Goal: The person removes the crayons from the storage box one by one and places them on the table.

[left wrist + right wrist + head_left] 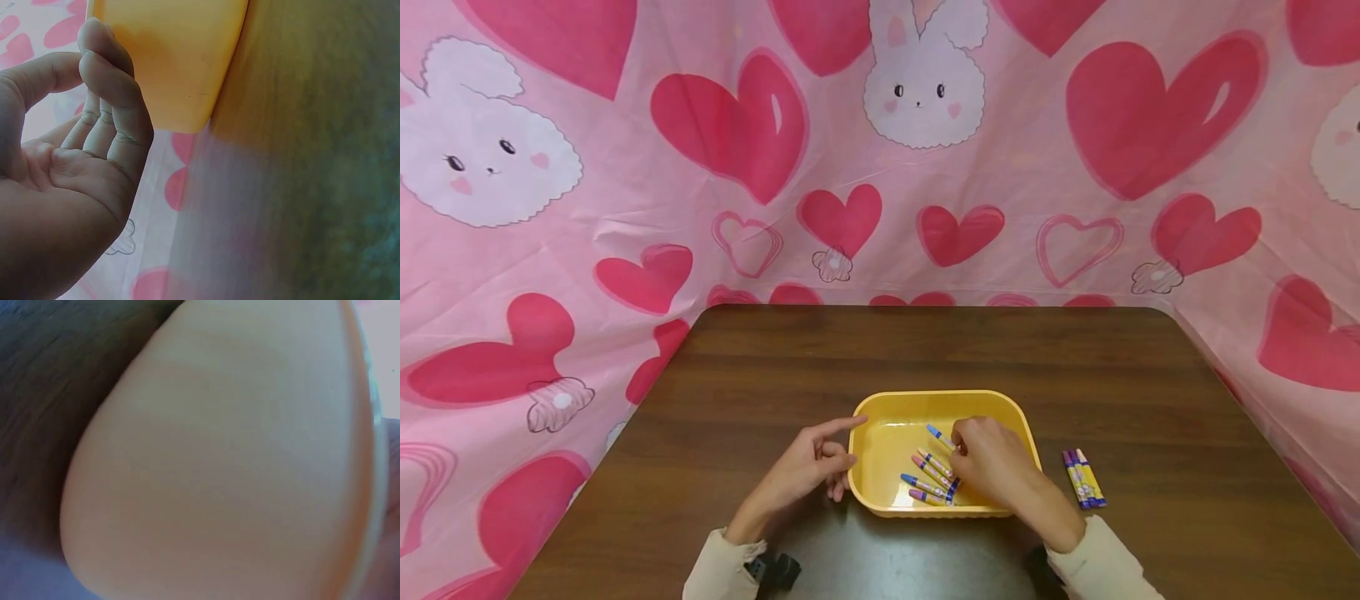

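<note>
Your left hand (805, 462) is relaxed, its index finger straight across the left edge of the tray (876, 446), while your right hand (996, 460) reaches in over the near right corner and pinches a pale blue crayon (938, 434) inside. The other crayons (932, 472) lie fanned toward the tray's near edge, and a bundle (1084, 481) lies on the table (775, 358), near the tray's right edge

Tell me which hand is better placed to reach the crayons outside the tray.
Right, most likely. The right hand is over the right part of the tray, nearer those crayons; the left hand is at the left rim. Whether the right holds anything is unclear.
</note>
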Motion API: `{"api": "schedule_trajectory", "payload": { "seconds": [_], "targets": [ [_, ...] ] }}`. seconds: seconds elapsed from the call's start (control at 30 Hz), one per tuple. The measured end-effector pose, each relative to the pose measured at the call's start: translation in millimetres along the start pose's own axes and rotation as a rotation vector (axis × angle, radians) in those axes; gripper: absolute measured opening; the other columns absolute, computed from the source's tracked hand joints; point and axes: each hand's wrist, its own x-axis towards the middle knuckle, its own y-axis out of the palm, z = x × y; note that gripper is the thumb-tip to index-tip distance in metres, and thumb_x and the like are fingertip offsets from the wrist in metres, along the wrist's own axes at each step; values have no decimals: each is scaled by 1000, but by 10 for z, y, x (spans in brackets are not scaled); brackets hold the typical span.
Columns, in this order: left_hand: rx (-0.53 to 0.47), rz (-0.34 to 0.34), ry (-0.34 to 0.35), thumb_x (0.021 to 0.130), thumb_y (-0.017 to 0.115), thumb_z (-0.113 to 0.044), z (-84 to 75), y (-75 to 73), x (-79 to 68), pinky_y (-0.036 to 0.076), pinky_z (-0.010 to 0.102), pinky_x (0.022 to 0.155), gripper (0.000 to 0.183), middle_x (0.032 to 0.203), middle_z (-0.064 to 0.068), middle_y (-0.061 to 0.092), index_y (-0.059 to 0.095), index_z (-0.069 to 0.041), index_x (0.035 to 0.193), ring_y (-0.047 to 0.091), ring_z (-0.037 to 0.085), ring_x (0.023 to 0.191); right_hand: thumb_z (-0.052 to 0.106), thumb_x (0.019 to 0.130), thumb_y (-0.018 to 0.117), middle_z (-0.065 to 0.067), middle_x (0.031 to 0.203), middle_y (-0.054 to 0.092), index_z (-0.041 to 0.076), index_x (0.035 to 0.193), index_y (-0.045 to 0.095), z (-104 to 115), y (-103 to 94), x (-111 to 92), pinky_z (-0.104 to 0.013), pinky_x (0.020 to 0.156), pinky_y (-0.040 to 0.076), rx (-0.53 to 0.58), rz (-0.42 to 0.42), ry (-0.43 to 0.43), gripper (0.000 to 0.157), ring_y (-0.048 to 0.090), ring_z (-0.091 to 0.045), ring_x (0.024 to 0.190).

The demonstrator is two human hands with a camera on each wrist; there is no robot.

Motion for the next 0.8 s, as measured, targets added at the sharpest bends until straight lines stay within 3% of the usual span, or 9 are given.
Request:
{"api": "schedule_trajectory", "payload": {
  "seconds": [0.43, 0.8],
  "targets": [
    [-12, 9, 13, 99, 61, -10, -5, -5, -6, 53, 23, 52, 55, 74, 35, 58, 41, -2, 149, 61, 16, 53, 7, 76, 74, 7, 64, 51, 14, 73, 66, -34, -290, -166, -29, 54, 39, -12, -31, 43, 11, 44, -11, 59],
    [1, 9, 23, 98, 62, -9, -12, 3, -11, 53, 23, 51, 55, 73, 33, 60, 42, -2, 149, 60, 20, 51, 6, 74, 74, 7, 67, 60, 11, 79, 71, -180, -455, -334, -32, 56, 47, 10, -131, 74, 8, 51, -10, 60]
  ]
}}
